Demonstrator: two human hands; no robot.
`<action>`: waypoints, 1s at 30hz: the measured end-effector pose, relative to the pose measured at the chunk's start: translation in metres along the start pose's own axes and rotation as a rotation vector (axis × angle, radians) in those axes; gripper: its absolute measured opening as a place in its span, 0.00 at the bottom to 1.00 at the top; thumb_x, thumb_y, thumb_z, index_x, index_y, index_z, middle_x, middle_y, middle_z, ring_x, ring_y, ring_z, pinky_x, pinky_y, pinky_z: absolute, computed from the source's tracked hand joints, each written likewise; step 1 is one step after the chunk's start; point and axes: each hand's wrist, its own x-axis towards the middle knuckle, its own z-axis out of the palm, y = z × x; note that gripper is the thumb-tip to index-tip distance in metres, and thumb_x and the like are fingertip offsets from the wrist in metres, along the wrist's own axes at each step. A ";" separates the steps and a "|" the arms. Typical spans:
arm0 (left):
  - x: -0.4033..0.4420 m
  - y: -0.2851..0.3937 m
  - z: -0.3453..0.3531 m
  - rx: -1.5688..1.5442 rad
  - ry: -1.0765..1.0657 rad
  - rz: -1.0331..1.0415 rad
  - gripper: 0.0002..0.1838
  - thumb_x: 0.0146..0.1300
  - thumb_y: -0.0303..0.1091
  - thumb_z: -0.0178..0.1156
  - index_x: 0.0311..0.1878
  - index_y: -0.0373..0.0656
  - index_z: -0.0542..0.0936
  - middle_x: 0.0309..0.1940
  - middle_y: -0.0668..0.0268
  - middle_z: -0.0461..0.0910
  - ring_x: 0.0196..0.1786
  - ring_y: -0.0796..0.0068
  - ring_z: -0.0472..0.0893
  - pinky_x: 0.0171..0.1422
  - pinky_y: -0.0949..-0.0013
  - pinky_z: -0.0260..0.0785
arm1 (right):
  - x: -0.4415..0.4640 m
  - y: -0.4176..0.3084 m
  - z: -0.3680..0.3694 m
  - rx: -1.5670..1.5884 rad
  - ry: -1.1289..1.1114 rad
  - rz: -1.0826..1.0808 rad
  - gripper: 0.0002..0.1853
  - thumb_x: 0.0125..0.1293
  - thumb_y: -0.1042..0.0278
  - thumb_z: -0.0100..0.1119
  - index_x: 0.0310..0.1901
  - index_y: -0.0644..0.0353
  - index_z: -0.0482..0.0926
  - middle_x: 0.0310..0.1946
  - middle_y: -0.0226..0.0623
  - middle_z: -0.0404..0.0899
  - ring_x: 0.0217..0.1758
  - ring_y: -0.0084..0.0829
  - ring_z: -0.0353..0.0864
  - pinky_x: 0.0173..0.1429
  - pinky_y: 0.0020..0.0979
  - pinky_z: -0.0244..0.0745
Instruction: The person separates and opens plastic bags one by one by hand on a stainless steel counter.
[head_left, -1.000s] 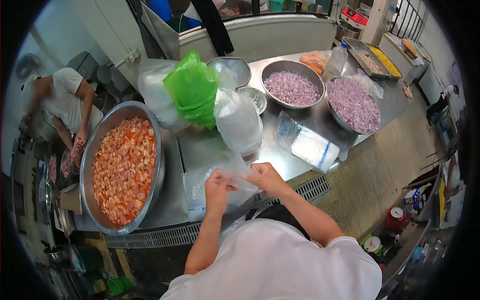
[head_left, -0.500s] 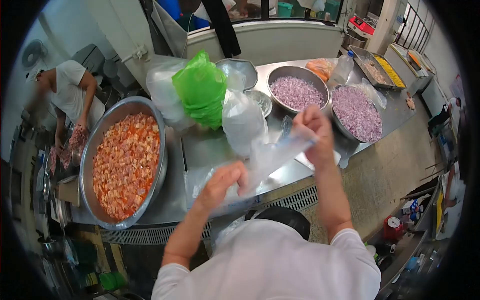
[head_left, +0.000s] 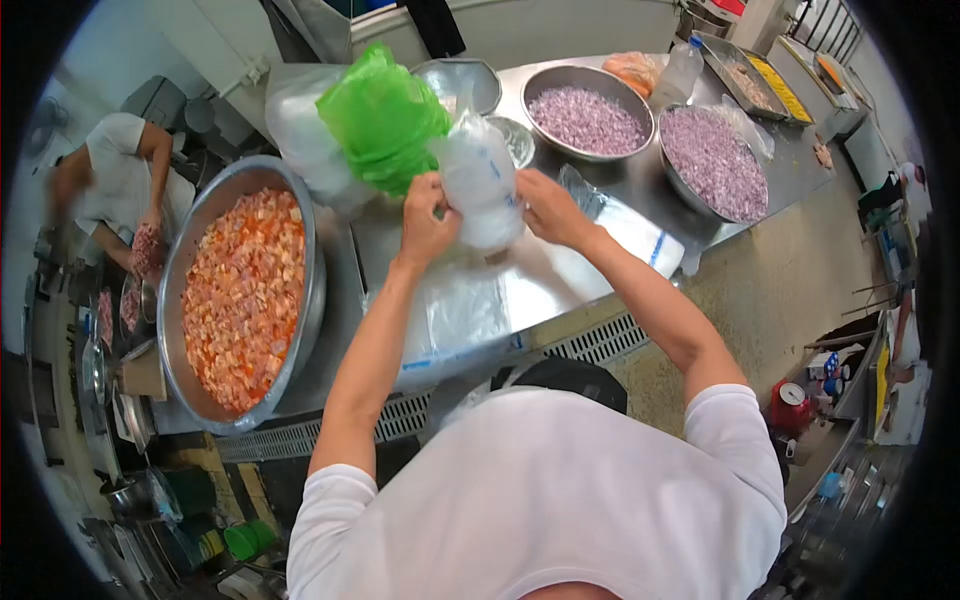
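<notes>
My left hand (head_left: 428, 220) is closed in a pinch at the left side of a translucent white plastic bag (head_left: 483, 190) with blue print. My right hand (head_left: 550, 207) pinches the bag's right side. It is puffed out between my hands, above the steel table (head_left: 545, 285); its contents cannot be made out. Just behind my left hand stands a bunched green plastic bag (head_left: 383, 120). Flat clear plastic bags (head_left: 465, 310) lie on the table below my hands, and a flat white packet with a blue stripe (head_left: 635, 235) lies right of my right hand.
A large basin (head_left: 315, 290) of cubed meat in red sauce stands left. Two steel bowls of chopped onion (head_left: 585, 118) (head_left: 712, 165), a plastic bottle (head_left: 680, 70) and trays (head_left: 735, 75) are at the back right. A co-worker (head_left: 130, 190) handles minced meat at far left.
Both hands have moved up and away from me, the right one also leftward. The plastic bag stretched slantwise between them before is now held upright near the green bag. My view has tilted down.
</notes>
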 end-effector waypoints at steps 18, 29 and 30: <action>-0.183 0.036 0.024 0.222 -0.217 -0.793 0.08 0.65 0.31 0.59 0.37 0.36 0.81 0.28 0.54 0.83 0.32 0.54 0.82 0.38 0.59 0.72 | -0.082 -0.059 0.047 0.437 0.184 0.770 0.10 0.61 0.79 0.53 0.43 0.65 0.80 0.35 0.42 0.82 0.41 0.32 0.83 0.47 0.31 0.76; -0.150 0.052 0.000 0.055 -0.036 -0.623 0.08 0.68 0.30 0.60 0.39 0.35 0.80 0.26 0.59 0.80 0.29 0.71 0.77 0.37 0.68 0.70 | -0.072 -0.065 0.085 0.534 -0.621 0.610 0.14 0.61 0.64 0.67 0.41 0.68 0.81 0.31 0.40 0.83 0.34 0.34 0.80 0.42 0.34 0.74; -0.143 0.054 -0.002 0.059 -0.011 -0.632 0.08 0.68 0.31 0.60 0.39 0.35 0.80 0.27 0.59 0.80 0.29 0.71 0.77 0.37 0.68 0.70 | -0.070 -0.066 0.082 0.598 -0.579 0.639 0.14 0.61 0.63 0.67 0.40 0.67 0.81 0.30 0.39 0.83 0.34 0.34 0.80 0.42 0.34 0.74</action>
